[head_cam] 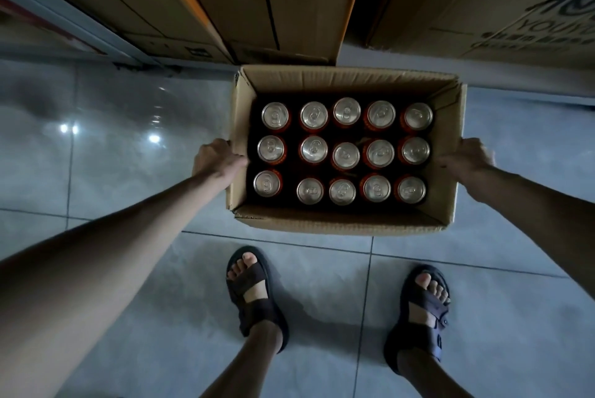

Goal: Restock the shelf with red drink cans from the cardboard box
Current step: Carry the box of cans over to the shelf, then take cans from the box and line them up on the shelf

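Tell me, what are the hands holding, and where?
Both hold the cardboard box of red cans: the left hand grips its left wall at the rim, the right hand its right wall.

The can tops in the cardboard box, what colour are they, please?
Silver can tops, best in head view.

cans (346, 153) in box (338, 220) | hands at box sides | feet before box

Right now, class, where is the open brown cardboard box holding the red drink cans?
Head view, centre: the open brown cardboard box is gripped between the left hand and right hand, ahead of the sandalled feet.
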